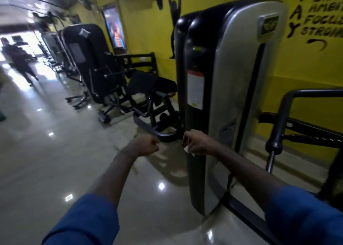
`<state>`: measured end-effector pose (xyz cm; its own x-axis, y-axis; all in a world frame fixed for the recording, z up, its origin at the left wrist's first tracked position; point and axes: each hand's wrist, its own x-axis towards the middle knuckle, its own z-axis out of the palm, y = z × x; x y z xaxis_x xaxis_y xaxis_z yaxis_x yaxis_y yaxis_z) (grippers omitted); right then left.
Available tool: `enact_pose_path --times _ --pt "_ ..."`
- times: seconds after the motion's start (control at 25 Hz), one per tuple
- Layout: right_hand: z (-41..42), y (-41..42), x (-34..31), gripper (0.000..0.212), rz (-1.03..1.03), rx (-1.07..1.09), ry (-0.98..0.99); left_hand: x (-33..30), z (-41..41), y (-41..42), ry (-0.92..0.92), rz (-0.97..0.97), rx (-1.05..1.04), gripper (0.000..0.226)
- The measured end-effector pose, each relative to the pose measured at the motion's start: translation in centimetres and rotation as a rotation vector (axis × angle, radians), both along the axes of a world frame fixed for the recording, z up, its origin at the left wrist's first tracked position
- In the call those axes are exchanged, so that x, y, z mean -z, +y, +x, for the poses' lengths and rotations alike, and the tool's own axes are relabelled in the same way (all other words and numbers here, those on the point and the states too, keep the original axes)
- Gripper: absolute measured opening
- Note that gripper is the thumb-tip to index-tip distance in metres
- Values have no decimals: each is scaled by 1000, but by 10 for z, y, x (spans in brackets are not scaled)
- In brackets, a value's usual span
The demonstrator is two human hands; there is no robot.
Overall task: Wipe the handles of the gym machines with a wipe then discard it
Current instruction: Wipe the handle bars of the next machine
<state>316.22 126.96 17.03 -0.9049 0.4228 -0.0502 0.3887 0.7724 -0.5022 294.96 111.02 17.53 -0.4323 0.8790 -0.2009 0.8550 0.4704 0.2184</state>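
Head view: both arms out, centre frame, no handle touched; step looks like carrying wipe between machines. Right hand fingers curled, pinching small white wipe; scraps peek below knuckles. Left hand clenched in fist, nothing visible in it. Next move, likely: reach black handle at right edge, wrap wipe round grip.

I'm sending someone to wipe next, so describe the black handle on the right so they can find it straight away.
Start at the tall silver-and-black weight tower against the yellow wall. Just right of it, a black tube bends down from a horizontal bar into the handle. Unlike the bare tubing around it, it ends in a thick grip above a silver rod.
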Motion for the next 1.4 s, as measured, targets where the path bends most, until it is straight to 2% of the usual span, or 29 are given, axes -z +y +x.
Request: enact_pose_path --times 0.12,0.2,0.32,0.4,0.52,0.76,0.88,0.96,1.12,1.24,1.4 --pt "-69 -5 -10 32 -48 -2 21 -9 -60 -3 41 51 -73 43" --pt "-123 -1 -12 34 -104 57 77 -8 -110 -4 53 93 -90 54" --pt "-210 20 -3 19 -222 112 180 7 -192 0 38 162 -120 52" --pt "-268 34 4 8 -228 148 208 17 -243 2 53 201 -108 50" --pt "-345 44 17 14 -217 201 245 37 -320 0 52 146 -96 50" --pt "-479 75 38 14 -207 252 246 76 -468 10 50 101 -137 56" --pt "-558 103 71 18 -232 280 296 107 -543 34 58 70 -110 56" --pt "-616 125 100 11 -269 293 327 127 -595 55 76 47 -76 55" --pt "-733 175 147 14 -452 337 297 157 -695 100 10 3 -1 55" --pt "-813 213 174 2 -472 365 268 170 -777 125 -14 -80 19 57" --pt "-908 257 209 5 -480 419 212 190 -881 154 -19 -103 -30 59"
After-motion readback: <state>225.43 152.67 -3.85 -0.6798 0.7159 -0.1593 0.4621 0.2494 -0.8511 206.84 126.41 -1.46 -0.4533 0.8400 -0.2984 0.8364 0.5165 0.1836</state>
